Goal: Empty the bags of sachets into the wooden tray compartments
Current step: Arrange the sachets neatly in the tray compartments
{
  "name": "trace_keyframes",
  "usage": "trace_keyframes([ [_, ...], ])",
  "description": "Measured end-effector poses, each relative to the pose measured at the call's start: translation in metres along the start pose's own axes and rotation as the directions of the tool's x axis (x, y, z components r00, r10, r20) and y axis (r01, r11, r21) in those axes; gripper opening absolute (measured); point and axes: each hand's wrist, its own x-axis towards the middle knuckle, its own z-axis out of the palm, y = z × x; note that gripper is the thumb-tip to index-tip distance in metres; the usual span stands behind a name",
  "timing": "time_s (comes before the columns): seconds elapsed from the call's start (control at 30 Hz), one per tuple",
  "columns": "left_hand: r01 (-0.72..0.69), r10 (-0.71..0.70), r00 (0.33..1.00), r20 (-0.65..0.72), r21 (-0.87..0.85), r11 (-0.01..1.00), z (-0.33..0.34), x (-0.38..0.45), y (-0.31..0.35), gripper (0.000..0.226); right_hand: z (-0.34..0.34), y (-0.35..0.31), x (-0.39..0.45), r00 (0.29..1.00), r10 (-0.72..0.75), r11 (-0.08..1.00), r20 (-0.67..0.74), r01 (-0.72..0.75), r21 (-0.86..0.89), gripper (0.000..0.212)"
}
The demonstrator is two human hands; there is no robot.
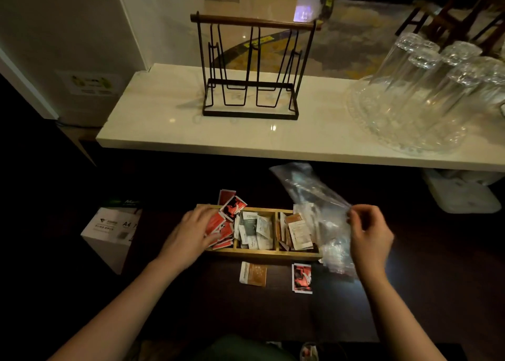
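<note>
Head view shows the right hand (369, 236) pinching a clear, seemingly empty plastic bag (317, 210) over the wooden tray's (262, 254) right end, while the left hand (192, 231), open, presses red sachets (221, 228) into the left compartment. Emptying looks nearly finished; next, I judge, discard the bag and collect two stray sachets (253, 274) lying near the dark table's front edge.

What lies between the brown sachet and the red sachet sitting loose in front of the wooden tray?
Nothing: in the head view, the dark surface between the brown sachet and the red sachet is bare, just below the wooden tray.
</note>
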Motion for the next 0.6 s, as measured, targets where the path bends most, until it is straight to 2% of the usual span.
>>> trace_keyframes([
  [0.1,-0.069,0.064,0.995,0.078,0.069,0.995,0.012,0.012,-0.005,0.088,-0.020,0.019,0.006,0.992,0.002,0.993,-0.129,-0.017,-0.114,0.011],
  [0.17,-0.103,0.096,0.991,0.099,0.074,0.992,0.016,0.025,-0.005,0.091,-0.027,0.030,0.008,0.988,-0.001,0.976,-0.152,-0.032,-0.214,0.018],
  [0.3,-0.158,0.154,0.984,0.087,0.035,0.987,0.019,0.054,0.009,0.068,-0.028,0.057,0.004,0.997,0.069,0.887,-0.021,-0.071,-0.457,0.023],
  [0.37,-0.186,0.182,0.978,0.098,0.026,0.982,0.022,0.066,0.014,0.057,-0.024,0.071,0.001,0.992,0.117,0.851,0.047,-0.076,-0.520,0.022],
  [0.53,-0.188,0.158,0.951,0.266,0.093,0.978,0.028,0.078,0.010,0.054,-0.021,0.084,-0.007,0.962,0.243,0.758,0.120,-0.111,-0.643,0.023],
  [0.6,-0.189,0.157,0.949,0.273,0.098,0.977,0.029,0.076,0.007,0.051,-0.023,0.085,-0.007,0.964,0.244,0.713,0.109,-0.101,-0.694,0.023],
])
